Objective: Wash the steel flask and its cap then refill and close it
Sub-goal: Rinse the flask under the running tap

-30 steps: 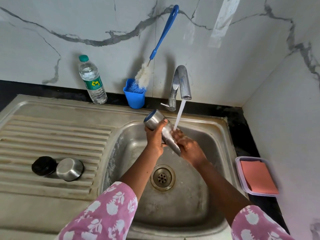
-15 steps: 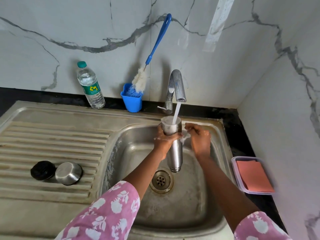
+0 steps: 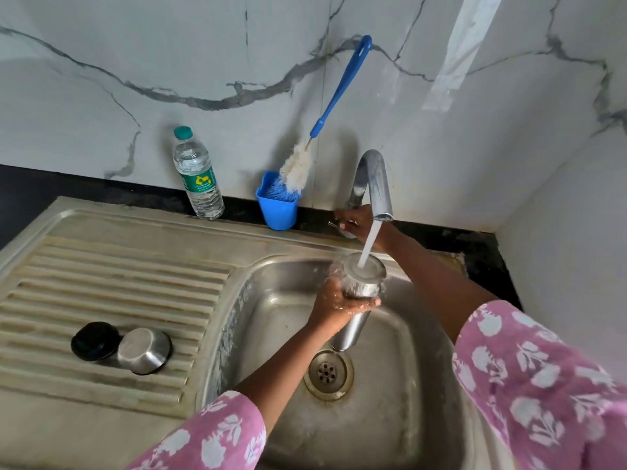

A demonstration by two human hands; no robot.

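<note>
The steel flask stands upright over the sink basin, mouth up under the running tap. Water streams into its brim and spills over. My left hand grips the flask just below the mouth. My right hand reaches behind the stream and holds the tap lever at the spout's base. On the ribbed drainboard to the left lie the black inner cap and the steel cup lid, side by side and touching.
A blue-handled bottle brush leans on the marble wall in a blue holder. A plastic water bottle stands left of it. The drain sits under the flask. A side wall closes in on the right.
My right hand left the flask and went up to the tap lever. The flask, tilted a second ago, now stands upright and is full to the brim.
</note>
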